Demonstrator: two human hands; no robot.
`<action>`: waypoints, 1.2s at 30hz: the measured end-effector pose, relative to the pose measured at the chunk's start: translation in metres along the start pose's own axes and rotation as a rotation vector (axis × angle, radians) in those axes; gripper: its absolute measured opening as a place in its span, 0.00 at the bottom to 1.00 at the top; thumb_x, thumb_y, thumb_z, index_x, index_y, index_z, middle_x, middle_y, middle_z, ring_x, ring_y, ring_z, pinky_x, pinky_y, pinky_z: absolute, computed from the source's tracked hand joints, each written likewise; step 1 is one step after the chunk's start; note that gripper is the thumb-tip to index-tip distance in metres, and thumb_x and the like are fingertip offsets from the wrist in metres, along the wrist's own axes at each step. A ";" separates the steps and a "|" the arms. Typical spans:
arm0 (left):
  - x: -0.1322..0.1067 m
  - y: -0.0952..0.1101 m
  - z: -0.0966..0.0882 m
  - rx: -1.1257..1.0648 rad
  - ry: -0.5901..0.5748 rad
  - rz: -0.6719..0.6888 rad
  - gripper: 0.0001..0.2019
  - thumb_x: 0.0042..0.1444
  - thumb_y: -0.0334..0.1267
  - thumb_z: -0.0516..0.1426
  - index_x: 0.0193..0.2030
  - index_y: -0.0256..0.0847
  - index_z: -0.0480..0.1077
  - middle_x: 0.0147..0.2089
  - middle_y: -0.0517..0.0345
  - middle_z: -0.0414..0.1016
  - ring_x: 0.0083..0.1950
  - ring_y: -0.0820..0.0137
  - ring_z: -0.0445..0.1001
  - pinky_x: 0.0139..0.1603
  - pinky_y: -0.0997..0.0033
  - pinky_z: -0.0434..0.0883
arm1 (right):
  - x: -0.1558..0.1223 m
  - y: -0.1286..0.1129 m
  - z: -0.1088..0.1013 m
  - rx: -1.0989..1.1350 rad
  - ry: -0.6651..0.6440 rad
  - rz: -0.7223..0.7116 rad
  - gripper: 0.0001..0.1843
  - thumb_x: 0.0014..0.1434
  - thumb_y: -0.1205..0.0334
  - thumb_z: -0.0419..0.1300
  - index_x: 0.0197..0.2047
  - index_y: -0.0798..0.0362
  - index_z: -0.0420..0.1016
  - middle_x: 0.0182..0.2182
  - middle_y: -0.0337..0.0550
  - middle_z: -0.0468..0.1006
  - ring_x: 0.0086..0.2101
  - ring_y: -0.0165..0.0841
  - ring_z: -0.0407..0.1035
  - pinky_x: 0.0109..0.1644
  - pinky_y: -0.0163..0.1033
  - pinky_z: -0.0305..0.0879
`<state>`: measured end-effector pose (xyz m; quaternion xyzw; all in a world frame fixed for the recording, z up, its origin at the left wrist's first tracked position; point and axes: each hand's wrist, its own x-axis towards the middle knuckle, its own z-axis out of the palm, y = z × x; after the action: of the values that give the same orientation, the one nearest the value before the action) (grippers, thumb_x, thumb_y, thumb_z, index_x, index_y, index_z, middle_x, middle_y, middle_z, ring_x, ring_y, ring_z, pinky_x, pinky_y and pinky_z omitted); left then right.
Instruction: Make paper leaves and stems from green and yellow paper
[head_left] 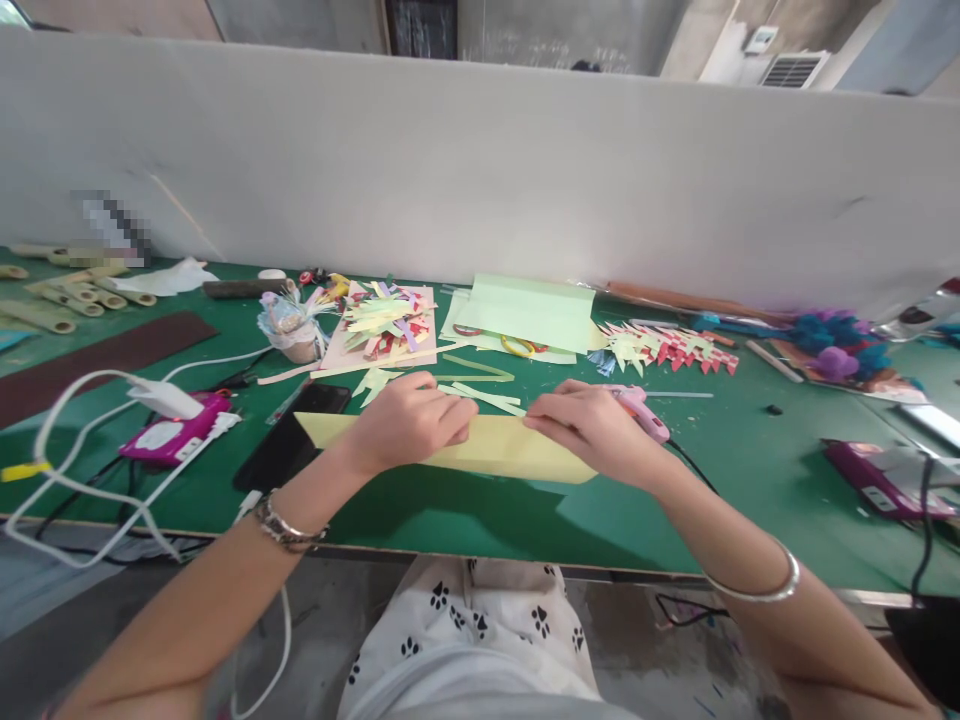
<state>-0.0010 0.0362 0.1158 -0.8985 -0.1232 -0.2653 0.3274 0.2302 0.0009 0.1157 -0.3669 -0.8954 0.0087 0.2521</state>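
Note:
A folded yellow paper sheet (495, 447) lies on the green table (450, 510) in front of me. My left hand (409, 420) rests on its left half, fingers curled and pressing down along the top fold. My right hand (592, 425) presses the right half the same way, fingertips pinched at the fold. The two hands almost meet at the sheet's middle. A black phone (289, 445) lies under the sheet's left corner. A pink glue gun (641, 410) lies just behind my right hand.
Cut paper strips (386, 320) are piled behind, next to a pale green sheet (529, 312) and red-and-yellow paper points (667, 347). A white charger and cable (161, 400) lie at left, another glue gun (881, 478) at right. A white partition (480, 170) closes the back.

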 end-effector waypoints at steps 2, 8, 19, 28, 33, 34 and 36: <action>-0.015 -0.012 -0.005 0.029 -0.030 -0.001 0.11 0.51 0.24 0.49 0.22 0.40 0.61 0.15 0.69 0.58 0.17 0.78 0.53 0.24 0.76 0.59 | -0.008 0.011 -0.006 0.020 0.021 0.018 0.14 0.63 0.60 0.48 0.30 0.53 0.69 0.23 0.38 0.73 0.26 0.27 0.66 0.33 0.31 0.60; -0.077 -0.045 -0.030 0.203 -0.147 -0.084 0.11 0.52 0.26 0.49 0.21 0.42 0.60 0.15 0.68 0.57 0.18 0.77 0.55 0.26 0.75 0.61 | -0.029 0.025 -0.026 -0.010 0.120 0.001 0.11 0.62 0.62 0.50 0.29 0.51 0.68 0.18 0.35 0.69 0.25 0.27 0.67 0.32 0.32 0.62; -0.034 -0.002 -0.037 -0.036 -0.089 -0.292 0.16 0.56 0.48 0.52 0.46 0.40 0.66 0.44 0.51 0.73 0.45 0.65 0.69 0.45 0.65 0.64 | -0.030 0.004 -0.016 -0.060 0.136 -0.153 0.13 0.64 0.65 0.47 0.31 0.50 0.69 0.24 0.35 0.75 0.22 0.25 0.61 0.42 0.38 0.60; 0.008 0.021 -0.021 -0.165 -0.068 -0.215 0.13 0.60 0.35 0.50 0.25 0.39 0.66 0.17 0.67 0.65 0.21 0.77 0.60 0.32 0.72 0.57 | -0.004 -0.014 -0.006 -0.420 0.157 -0.183 0.14 0.59 0.69 0.47 0.24 0.52 0.67 0.18 0.33 0.65 0.22 0.25 0.57 0.45 0.37 0.57; 0.018 0.025 -0.021 -0.311 -0.081 -0.242 0.16 0.62 0.36 0.48 0.24 0.39 0.65 0.18 0.66 0.66 0.21 0.77 0.61 0.30 0.71 0.56 | 0.010 -0.028 0.004 -0.297 0.210 -0.221 0.13 0.54 0.72 0.47 0.20 0.53 0.62 0.15 0.33 0.60 0.20 0.24 0.52 0.31 0.31 0.56; 0.019 0.025 -0.022 -0.340 -0.083 -0.252 0.16 0.62 0.36 0.47 0.24 0.39 0.65 0.19 0.66 0.67 0.21 0.77 0.61 0.31 0.71 0.57 | 0.012 -0.029 0.005 -0.278 0.217 -0.226 0.13 0.52 0.73 0.47 0.19 0.53 0.61 0.15 0.32 0.59 0.19 0.24 0.50 0.29 0.31 0.55; 0.019 0.026 -0.023 -0.398 -0.094 -0.279 0.14 0.62 0.36 0.48 0.26 0.39 0.66 0.21 0.66 0.70 0.22 0.78 0.63 0.31 0.71 0.57 | 0.013 -0.027 0.003 -0.257 0.225 -0.230 0.13 0.49 0.74 0.46 0.18 0.53 0.59 0.14 0.32 0.56 0.18 0.24 0.47 0.28 0.30 0.54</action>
<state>0.0161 0.0028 0.1280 -0.9309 -0.2065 -0.2850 0.0981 0.2034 -0.0101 0.1238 -0.2899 -0.8914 -0.1756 0.3010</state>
